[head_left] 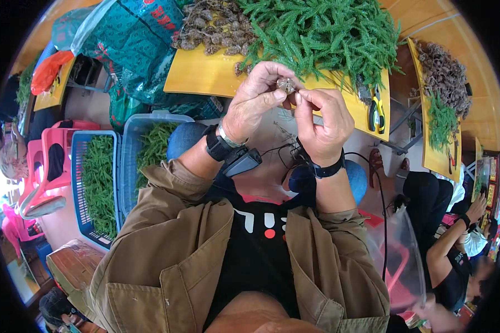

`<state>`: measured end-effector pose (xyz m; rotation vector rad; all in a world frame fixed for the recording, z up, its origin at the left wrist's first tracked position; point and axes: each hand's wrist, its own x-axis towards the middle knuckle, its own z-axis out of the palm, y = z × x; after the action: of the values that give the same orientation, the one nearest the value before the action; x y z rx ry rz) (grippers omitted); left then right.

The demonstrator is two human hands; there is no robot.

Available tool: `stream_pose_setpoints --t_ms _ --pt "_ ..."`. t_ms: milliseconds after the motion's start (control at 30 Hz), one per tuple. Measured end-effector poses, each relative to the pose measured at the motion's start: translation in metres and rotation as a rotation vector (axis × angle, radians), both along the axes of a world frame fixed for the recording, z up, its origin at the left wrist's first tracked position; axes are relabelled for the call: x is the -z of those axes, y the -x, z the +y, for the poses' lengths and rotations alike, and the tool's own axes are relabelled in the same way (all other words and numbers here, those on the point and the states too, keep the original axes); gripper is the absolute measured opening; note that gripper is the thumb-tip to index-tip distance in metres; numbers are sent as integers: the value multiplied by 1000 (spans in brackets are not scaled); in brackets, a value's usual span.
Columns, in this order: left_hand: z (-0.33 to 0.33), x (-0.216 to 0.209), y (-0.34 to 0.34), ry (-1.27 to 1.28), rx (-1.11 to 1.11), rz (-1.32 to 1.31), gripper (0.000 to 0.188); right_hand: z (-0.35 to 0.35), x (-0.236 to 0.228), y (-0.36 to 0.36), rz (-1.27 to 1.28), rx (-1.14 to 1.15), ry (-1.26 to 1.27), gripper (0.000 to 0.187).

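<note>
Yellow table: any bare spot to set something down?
One bare patch on the yellow table: its near-left corner, bordered by the brown cone pile and green sprigs. A thin strip runs by the yellow-handled cutters. Elsewhere crowded. Both hands, left hand and right hand, pinch a small cone.

The small brownish piece (287,85) pinched between the left hand (256,100) and right hand (322,119) is mostly covered by fingertips; its kind cannot be determined. The green sprig pile (322,33) on the far yellow table (205,75) is cut off by the upper edge. The nearby person (455,244) at right is cropped by the rim.
</note>
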<state>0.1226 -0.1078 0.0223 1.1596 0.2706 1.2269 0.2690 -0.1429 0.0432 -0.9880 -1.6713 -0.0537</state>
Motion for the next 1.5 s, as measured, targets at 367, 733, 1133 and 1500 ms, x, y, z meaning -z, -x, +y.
stream_pose_setpoints --t_ms 367,733,1133,1500 --pt "12 8 0 244 241 -184 35 0 2 0 54 -10 36 12" --pt "-5 0 -12 293 96 -39 38 2 11 -7 -60 70 38 11" --pt "-7 20 5 133 -141 242 30 4 25 17 -120 45 73 14" --pt "11 38 1 70 -42 340 27 11 32 -15 308 -292 614 15"
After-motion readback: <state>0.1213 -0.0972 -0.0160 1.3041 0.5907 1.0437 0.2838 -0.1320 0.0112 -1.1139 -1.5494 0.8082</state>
